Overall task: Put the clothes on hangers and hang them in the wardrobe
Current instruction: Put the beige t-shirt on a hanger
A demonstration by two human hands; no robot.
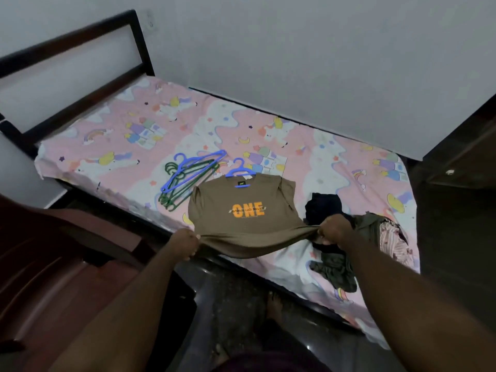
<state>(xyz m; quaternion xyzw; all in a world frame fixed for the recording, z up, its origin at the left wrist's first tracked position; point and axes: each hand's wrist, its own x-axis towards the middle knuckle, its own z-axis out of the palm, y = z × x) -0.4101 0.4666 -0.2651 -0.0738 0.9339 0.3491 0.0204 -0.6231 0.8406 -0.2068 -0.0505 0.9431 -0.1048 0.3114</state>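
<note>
T-shirt: a brown T-shirt (241, 210) with the orange word "ONE" is lying face up on the bed (112, 135), at the middle of the near edge, and its lower hem is hanging out over that edge.
Hanger in the shirt: a blue hanger (239, 171) is sitting inside the neck opening; its hook is sticking out toward the far edge of the bed.
Left hand: the left hand (185, 244) is pinching the left end of the hem; the grip is narrow, closed around the cloth.
Right hand: the right hand (335, 229) is holding the right end of the hem in curled fingers, and the hem is being stretched tight between the two hands.
Spare hangers: a bunch of green hangers (185, 183) with one more blue hanger (193, 167) on top is lying just beside the shirt's left shoulder, toward the middle of the bed.
Other clothes: a pile of clothes (349, 237), dark, olive and pink striped, is lying near the right end of the near edge, touching the shirt's right side; the right hand is partly covering it.
Bed: a pink sheet with cartoon prints is covering it; the dark headboard (72, 73) is standing at the left end, and the far edge is running along a white wall (295, 49).
Surroundings: a reddish-brown chair (53, 264) is standing at the left of the person, and dark wooden furniture (461, 157) is standing past the right end of the bed.
Floor: a bare foot (273, 304) is showing below the near edge.
</note>
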